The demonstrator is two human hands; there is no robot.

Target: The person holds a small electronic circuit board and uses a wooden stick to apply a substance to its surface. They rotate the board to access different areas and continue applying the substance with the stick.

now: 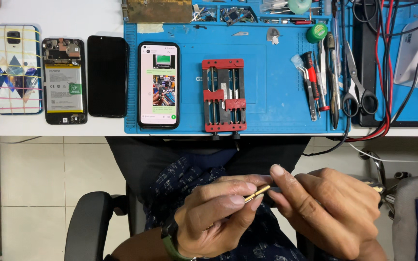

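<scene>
I see my left hand (pixel 218 220) pinching the brass-coloured tip (pixel 257 193) of a slim tool, grip clenched on it. My right hand (pixel 332 212) wraps the tool's handle just beside, over my lap, below the bench (pixel 73 14).

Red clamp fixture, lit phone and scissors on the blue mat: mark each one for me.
red clamp fixture (pixel 224 95): head view, on its central red sliding block.
lit phone (pixel 158 85): head view, on the middle of its glowing screen.
scissors (pixel 359 94): head view, where the black handles begin.
</scene>
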